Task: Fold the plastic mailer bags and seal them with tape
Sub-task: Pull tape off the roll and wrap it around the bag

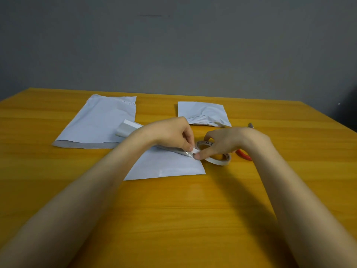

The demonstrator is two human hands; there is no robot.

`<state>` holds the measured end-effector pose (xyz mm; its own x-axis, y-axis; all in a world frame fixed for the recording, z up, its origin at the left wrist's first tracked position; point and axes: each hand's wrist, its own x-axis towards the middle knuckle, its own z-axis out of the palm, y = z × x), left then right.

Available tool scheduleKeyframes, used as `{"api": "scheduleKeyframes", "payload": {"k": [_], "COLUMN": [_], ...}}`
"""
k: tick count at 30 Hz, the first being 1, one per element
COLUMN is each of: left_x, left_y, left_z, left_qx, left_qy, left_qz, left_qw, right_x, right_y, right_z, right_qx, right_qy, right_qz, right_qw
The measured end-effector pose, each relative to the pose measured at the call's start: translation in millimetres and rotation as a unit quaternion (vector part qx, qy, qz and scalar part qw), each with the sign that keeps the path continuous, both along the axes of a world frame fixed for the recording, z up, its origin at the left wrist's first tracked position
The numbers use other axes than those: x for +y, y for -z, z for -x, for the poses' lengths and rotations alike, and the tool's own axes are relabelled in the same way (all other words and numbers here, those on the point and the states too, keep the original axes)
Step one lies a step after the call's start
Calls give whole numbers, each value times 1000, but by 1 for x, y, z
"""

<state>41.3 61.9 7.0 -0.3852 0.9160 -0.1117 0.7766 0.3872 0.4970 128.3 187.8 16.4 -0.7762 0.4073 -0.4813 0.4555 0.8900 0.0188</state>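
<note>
Across yellow worktop (270, 190): unfolded mailers (96, 122) parked left, folded bag (202, 113) set aside behind. At centre, half-folded mailer bag (166, 165) steadied for sealing, with right hand (222, 142) gripping tape roll (218, 161), scissors (244, 155) within reach, left hand (173, 134) pinching tape end (195, 150).

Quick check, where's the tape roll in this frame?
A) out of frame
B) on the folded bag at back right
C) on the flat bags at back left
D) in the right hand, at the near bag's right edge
D: the right hand holds the tape roll at the right edge of the near bag, while the left hand pinches the roll's loose end.
</note>
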Motion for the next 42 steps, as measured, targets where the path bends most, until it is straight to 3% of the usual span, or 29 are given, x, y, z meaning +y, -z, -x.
{"api": "scheduleKeyframes", "payload": {"k": [6,10,14,26,37,42], "left_x": [-2,-5,-5,-23,-33,-32], "left_y": [0,0,-1,-5,3,5], "left_z": [0,1,0,2,1,0], "left_qx": [0,-4,0,11,-8,-14], "left_qy": [-1,-6,-3,-41,-58,-60], "left_qz": [1,-3,1,-28,-96,-105], "left_qw": [1000,1000,1000,999,994,993], "right_x": [5,42,72,75,56,39], "right_y": [-7,-9,10,20,13,11], "right_z": [-14,-28,-45,-51,-48,-46], "right_qx": [48,159,142,179,268,378], "right_qy": [48,186,251,286,304,220], "right_qz": [50,4,-33,-35,-15,44], "right_qw": [996,969,957,941,914,898]}}
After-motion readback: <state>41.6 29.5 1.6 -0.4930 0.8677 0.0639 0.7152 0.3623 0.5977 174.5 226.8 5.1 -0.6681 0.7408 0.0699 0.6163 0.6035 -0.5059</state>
